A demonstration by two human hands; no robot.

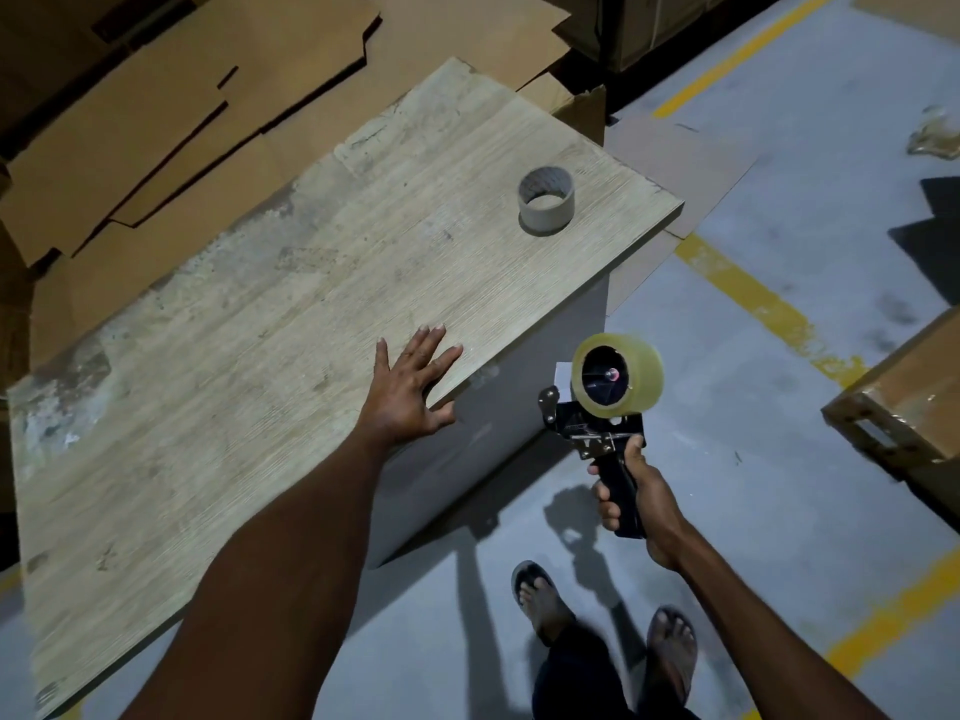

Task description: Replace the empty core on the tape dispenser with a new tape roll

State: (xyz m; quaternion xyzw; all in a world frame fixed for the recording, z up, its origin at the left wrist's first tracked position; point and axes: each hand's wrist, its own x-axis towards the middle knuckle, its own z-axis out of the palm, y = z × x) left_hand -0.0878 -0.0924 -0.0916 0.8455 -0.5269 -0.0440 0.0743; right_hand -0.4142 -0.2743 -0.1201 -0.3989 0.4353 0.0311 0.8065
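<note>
The right hand (649, 506) is wrapped tight around the black handle of the tape dispenser (587, 423), holding it out past the edge of the tabletop (260, 356), above the floor (753, 459). A new clear tape roll (644, 374) sits on its hub. The left hand (410, 387) lies flat on the tabletop near that edge, fingers spread and holding nothing. The empty core (545, 202) stands on end near the far right corner of the tabletop, well apart from both hands, so the swap itself looks largely done. The likely trouble is in the finishing. I cannot tell whether the roll is pushed fully home, and if it is not, a tilt of the dispenser could let it slide off and drop to the floor. Whether the tape end is fed through the front is also unclear. Threading it calls for the left hand to come close to the cutting edge, where a careless reach could nick a finger. The core is close enough to the corner that a knock could send it off.
</note>
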